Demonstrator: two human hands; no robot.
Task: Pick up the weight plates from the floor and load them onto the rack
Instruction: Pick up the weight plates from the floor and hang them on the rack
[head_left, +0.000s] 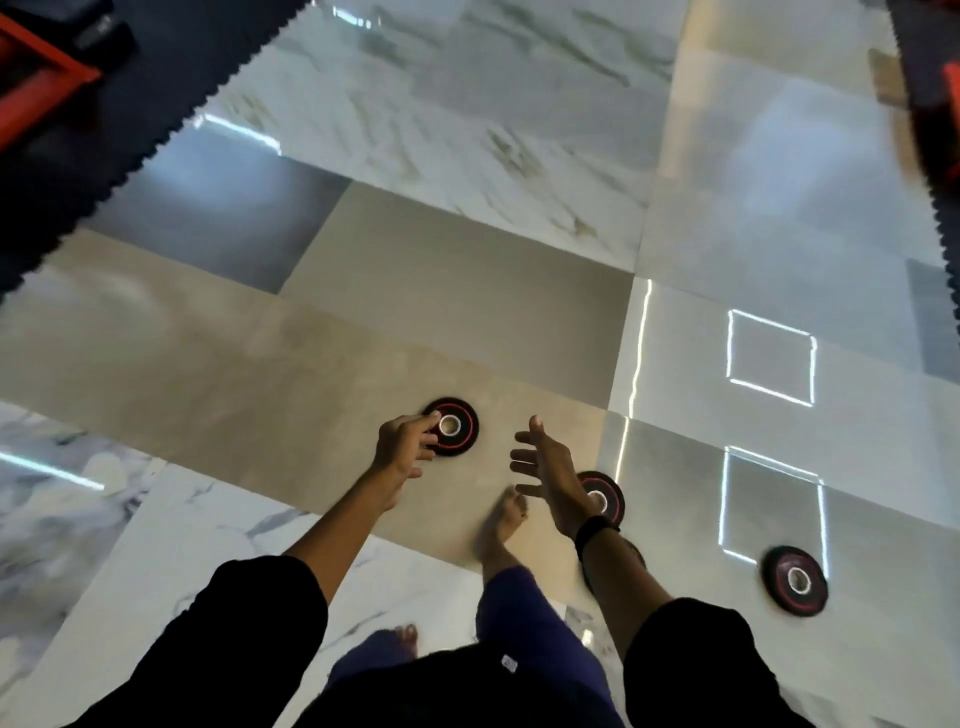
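Right hand (545, 478): fingers spread, holding nothing, above the floor (415, 312). Left hand (402, 447): fingertips loosely curled at the rim of the far weight plate (453, 427); grip uncertain. Three black, red-ringed plates lie flat, holes upward: far, middle (605, 496), right (795, 579).
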